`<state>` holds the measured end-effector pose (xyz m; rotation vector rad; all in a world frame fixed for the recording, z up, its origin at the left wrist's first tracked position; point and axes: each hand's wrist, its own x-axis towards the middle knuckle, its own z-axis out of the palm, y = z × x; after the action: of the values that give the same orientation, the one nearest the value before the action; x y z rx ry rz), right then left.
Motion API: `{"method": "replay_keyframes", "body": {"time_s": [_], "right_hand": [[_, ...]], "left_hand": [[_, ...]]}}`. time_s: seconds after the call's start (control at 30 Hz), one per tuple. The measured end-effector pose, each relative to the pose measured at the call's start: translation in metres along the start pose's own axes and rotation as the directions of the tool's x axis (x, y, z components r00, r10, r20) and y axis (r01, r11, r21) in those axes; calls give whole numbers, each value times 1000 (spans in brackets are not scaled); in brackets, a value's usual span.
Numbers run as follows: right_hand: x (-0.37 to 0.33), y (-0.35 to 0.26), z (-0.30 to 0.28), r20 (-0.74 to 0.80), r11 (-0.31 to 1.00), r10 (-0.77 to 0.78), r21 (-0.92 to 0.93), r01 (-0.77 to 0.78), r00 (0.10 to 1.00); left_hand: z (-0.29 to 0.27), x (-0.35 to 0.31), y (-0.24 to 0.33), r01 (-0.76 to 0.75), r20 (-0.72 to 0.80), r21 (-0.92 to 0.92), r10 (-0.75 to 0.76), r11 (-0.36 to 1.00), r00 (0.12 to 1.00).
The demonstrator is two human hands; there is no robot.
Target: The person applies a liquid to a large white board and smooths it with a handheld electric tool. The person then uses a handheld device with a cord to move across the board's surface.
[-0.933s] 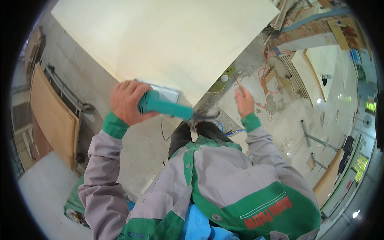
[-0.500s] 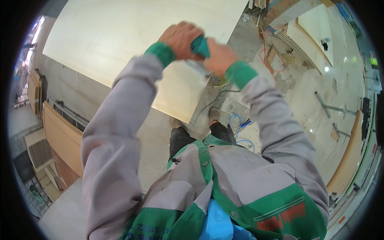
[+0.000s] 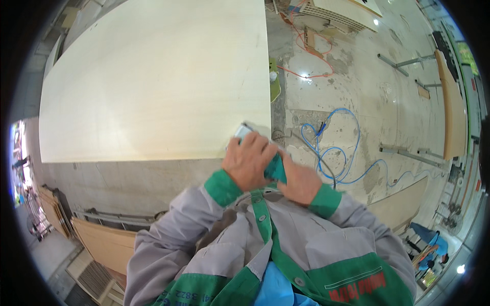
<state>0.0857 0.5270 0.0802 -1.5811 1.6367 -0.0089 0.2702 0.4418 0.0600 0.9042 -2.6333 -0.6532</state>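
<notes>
Teal power tool (image 3: pixel 276 169) sits at the near right corner of a large pale panel (image 3: pixel 153 81), directly under both hands. Left hand (image 3: pixel 247 162) curls over its middle, just behind the grey front plate; right hand (image 3: pixel 302 178) wraps the rear end. Both closed around the tool, nearly touching each other.

Right of the panel, on the floor (image 3: pixel 367 115): looped blue hose (image 3: pixel 358 140), a dark cable (image 3: pixel 326 168) near the right hand, orange cord (image 3: pixel 311 76) farther off, metal stands (image 3: pixel 395 65) well apart. Green object (image 3: pixel 275 89) shows beside the panel's right edge, partly covered by it. Brown board (image 3: pixel 104 242) at lower left.

Fingers blurred; tool mostly masked by them; plate's contact with panel unclear. Panel's far end cut off.
</notes>
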Motion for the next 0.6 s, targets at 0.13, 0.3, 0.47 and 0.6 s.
{"method": "replay_keyframes", "body": {"time_s": [0.13, 0.3, 0.47, 0.6], "right_hand": [[20, -14, -3, -89, 997, 57, 53, -52, 994], [137, 9, -78, -284, 1000, -2, 1, 2, 959], [269, 39, -185, -345, 991, -83, -124, 42, 935], [348, 48, -250, -496, 950, -297, -237, 202, 816]], "left_hand": [[-11, 31, -34, -141, -39, 23, 142, 990, 989], [-24, 153, -120, -190, -81, 64, 195, 980, 977], [-47, 285, -189, -76, -34, 228, 86, 971, 996], [-73, 371, -228, -72, -32, 258, 83, 964, 996]]}}
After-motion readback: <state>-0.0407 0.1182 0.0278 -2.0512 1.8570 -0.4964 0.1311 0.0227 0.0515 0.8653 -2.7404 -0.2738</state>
